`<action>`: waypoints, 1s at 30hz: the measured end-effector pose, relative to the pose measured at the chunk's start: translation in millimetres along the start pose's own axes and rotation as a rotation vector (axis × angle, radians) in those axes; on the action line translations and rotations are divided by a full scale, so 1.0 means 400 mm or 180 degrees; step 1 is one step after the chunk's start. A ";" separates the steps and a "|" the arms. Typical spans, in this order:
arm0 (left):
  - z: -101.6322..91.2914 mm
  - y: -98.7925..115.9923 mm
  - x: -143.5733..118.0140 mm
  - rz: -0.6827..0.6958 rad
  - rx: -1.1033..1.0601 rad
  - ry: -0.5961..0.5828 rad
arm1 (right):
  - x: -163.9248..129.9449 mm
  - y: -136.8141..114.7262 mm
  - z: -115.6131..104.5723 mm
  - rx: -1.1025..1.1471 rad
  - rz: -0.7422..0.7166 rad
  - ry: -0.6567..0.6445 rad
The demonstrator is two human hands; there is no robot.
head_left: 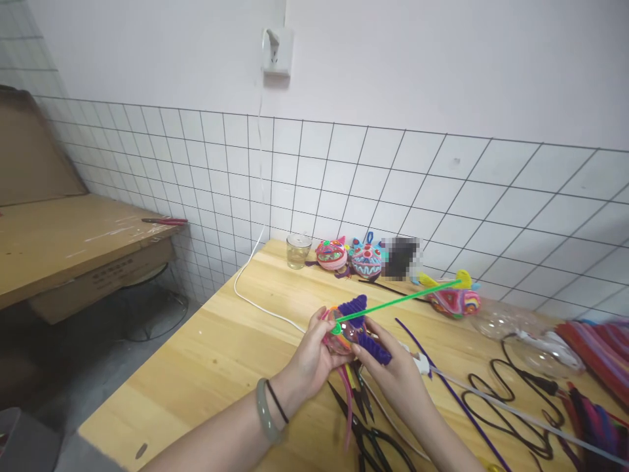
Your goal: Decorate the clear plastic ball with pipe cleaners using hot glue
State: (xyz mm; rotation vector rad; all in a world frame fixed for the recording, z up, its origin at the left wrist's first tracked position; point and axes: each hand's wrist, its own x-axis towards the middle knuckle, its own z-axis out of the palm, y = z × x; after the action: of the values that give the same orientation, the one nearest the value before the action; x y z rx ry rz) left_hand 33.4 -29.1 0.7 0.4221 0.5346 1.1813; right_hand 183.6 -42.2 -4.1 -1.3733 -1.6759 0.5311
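as both hands (314, 351) (393, 370) pinch — seemingly — ornament (346, 331) between.

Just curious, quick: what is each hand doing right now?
Left hand: closed around a small clear plastic ball wrapped in pipe cleaners.
Right hand: pinching its purple fuzzy pipe cleaner.
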 end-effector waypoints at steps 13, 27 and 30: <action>-0.005 0.008 0.001 -0.0474 0.0102 -0.0196 | 0.027 0.003 -0.022 0.1466 0.0638 -0.0020; -0.005 0.008 0.003 -0.0181 -0.0037 -0.0176 | 0.044 -0.013 -0.110 0.1894 0.0746 -0.0203; 0.000 0.019 0.007 -0.0141 -0.0067 -0.0012 | 0.036 0.012 -0.184 0.1381 0.0987 0.0114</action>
State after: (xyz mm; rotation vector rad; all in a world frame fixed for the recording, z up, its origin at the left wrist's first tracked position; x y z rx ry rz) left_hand 28.4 -24.0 4.8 0.3925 0.5253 1.1424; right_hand 247.5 -41.8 35.7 -1.3082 -1.2275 0.9786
